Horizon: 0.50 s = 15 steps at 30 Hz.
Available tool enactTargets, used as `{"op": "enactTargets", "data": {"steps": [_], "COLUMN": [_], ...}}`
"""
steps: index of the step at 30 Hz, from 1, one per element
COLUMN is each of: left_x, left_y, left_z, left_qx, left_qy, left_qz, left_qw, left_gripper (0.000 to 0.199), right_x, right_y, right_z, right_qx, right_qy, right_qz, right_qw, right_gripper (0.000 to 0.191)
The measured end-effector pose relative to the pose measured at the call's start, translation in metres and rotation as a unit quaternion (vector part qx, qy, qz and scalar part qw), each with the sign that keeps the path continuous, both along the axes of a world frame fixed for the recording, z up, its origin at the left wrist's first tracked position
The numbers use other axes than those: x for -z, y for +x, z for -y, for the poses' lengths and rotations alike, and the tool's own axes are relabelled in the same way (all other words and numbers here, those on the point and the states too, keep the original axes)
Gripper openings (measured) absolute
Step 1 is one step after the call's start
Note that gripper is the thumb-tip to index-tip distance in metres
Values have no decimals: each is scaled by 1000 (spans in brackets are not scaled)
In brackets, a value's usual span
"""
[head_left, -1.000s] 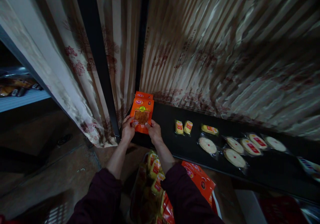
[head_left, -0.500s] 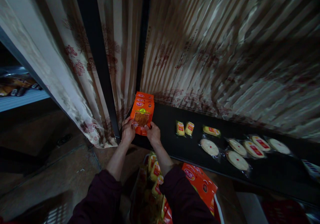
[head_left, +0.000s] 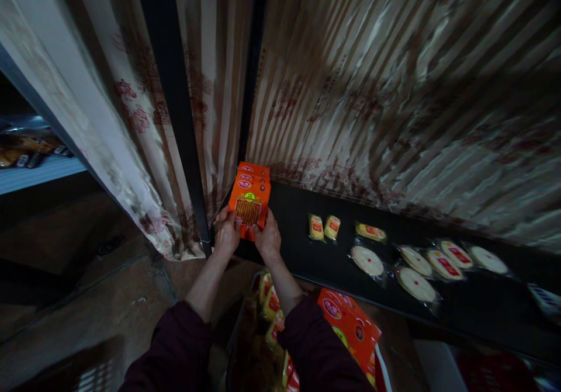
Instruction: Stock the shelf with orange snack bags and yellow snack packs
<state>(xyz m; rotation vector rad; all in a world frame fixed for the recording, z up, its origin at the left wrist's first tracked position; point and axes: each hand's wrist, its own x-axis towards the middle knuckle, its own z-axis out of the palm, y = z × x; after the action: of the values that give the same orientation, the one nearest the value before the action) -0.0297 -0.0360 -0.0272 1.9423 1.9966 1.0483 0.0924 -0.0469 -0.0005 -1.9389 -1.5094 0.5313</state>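
**Two hands hold front snack packet (head_left: 249,205) at shelf's left end**

Head view: the left hand (head_left: 227,234) and right hand (head_left: 268,238) pinch its lower sides. It overlaps other orange packets (head_left: 256,171) at the black shelf's (head_left: 291,219) back left corner. Wrapped round flatbreads (head_left: 415,284) lie toward the right end.

Packets (head_left: 249,202) overlap at the left end of the bench (head_left: 291,252), right of a post (head_left: 173,88). Rightward come two adjacent buns (head_left: 324,228), then a third bun (head_left: 370,231) behind the leftmost of six cakes (head_left: 415,284). A curtain (head_left: 350,106) hangs behind. Before the bench, a tub (head_left: 384,370) holds buns left, packets right.
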Motion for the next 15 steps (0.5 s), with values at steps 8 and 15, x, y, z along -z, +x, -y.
{"op": "enactTargets", "data": {"steps": [8,15], "left_x": [-8,-3], "left_y": [6,5], "left_z": [7,6], "left_qx": [69,70], "left_qy": [-19,-32], "left_qz": [-60,-50], "left_qw": [996,996], "left_gripper": [38,41], "right_x": [4,8], "right_y": [0,3], "right_z": [5,5], "right_qx": [-1,-25], "right_qy": [36,33], "right_qz": [75,87], "right_qw": [997,995], "right_gripper": [48,45]}}
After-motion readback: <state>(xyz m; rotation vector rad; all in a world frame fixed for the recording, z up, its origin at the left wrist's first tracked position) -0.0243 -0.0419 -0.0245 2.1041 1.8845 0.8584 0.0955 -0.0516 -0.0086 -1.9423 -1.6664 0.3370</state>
